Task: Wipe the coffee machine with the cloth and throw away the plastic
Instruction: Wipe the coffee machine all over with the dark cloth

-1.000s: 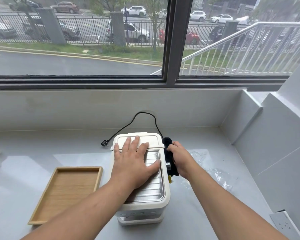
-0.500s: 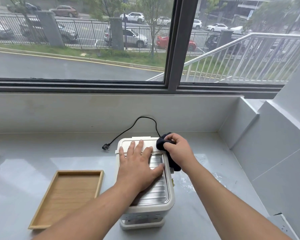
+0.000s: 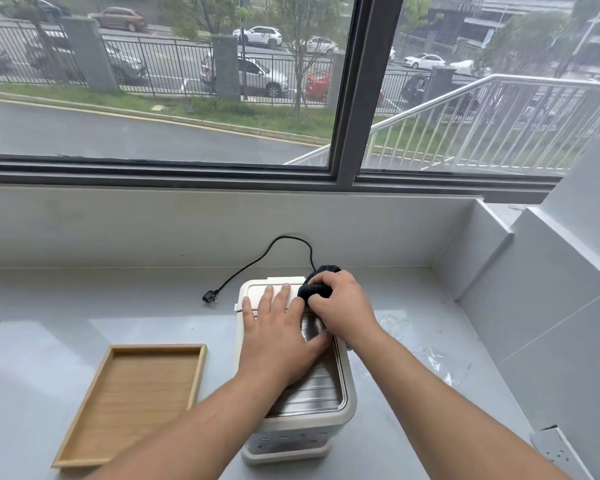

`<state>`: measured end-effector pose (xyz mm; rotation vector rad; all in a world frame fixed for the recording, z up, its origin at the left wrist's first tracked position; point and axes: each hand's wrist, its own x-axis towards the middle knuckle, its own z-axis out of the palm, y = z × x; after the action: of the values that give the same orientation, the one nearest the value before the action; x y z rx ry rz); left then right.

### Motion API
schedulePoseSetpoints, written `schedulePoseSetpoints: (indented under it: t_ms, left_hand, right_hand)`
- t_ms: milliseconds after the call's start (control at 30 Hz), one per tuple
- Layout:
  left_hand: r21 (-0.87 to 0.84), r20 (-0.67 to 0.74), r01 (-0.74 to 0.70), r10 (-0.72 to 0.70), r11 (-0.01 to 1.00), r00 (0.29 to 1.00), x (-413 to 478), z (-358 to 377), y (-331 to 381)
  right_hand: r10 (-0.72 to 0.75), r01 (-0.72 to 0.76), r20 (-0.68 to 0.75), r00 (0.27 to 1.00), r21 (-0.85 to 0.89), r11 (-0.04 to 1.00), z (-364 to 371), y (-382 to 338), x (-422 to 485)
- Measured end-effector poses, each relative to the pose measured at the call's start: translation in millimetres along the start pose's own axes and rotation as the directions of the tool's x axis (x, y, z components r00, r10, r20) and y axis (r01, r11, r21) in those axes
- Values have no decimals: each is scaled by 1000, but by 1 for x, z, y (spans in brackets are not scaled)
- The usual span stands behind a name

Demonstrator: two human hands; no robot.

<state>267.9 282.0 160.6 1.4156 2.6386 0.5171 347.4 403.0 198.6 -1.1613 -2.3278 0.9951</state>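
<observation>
A cream coffee machine (image 3: 340, 415) with a ribbed steel top stands on the grey counter in front of me. My left hand (image 3: 278, 337) lies flat on its top, fingers spread, holding nothing. My right hand (image 3: 342, 308) grips a bunched black cloth (image 3: 317, 287) and presses it on the machine's rear right corner. Clear crumpled plastic (image 3: 430, 358) lies on the counter to the right of the machine, partly hidden by my right forearm.
An empty wooden tray (image 3: 84, 434) sits left of the machine. The machine's black cord and plug (image 3: 210, 297) trail behind it towards the back wall. A wall socket (image 3: 553, 448) is at the lower right. A raised tiled ledge bounds the counter on the right.
My right hand has carried the cloth from the machine's right side up onto its rear top corner. The left hand has stayed flat on the top. The head camera has tilted slightly.
</observation>
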Motion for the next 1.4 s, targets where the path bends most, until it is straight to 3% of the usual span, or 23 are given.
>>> schedulePoseSetpoints:
  t_ms: [233,400,567,800,1167,1400]
  left_hand:
    - [-107,-49,-2,-4,994,999,-3,-6,-2]
    - [-290,-153,12,-59,957,987,0,-8,-7]
    - [-440,-149,43,-121,897,981,2,-16,-11]
    - [-327,-98,-32,0,944,995,10,-26,-29]
    - [-484,-226,-208,108,850,968,0,-23,-51]
    - [-521,-189,-199,115,830,975,-1,-25,-53]
  right_hand:
    - [-34,33,-7,999,-120,992,16,-14,-6]
    - [31,-28,96,995,-29,999,13,-23,-7]
    - [88,-103,179,980,79,992,8,-32,-9]
    - [114,-135,164,980,125,983,10,-42,-15]
    - [144,-190,179,973,275,942,32,-49,-26]
    - [193,-237,151,969,377,895,38,-58,-38]
